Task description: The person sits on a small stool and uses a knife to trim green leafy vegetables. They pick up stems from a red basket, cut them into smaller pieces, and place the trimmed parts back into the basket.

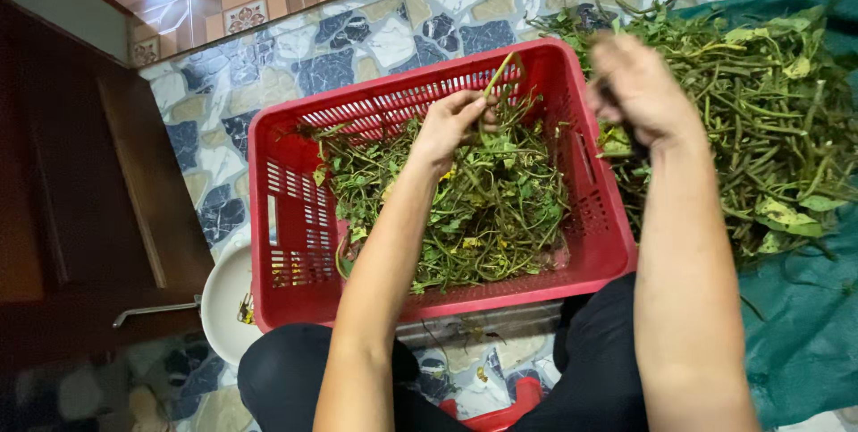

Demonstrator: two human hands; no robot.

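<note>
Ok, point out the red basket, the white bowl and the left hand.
red basket (pixel 284 142): head view, bare left wall near its rim.
white bowl (pixel 223 293): head view, bare inner surface.
left hand (pixel 451 124): head view, back of the hand, fingers pinching a green stem.

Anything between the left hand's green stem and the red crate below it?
Nothing visible. The left hand pinches the green stem directly over the red crate, with only the heap of trimmed greens beneath. The right hand is off to the side, over the bean pile.
</note>
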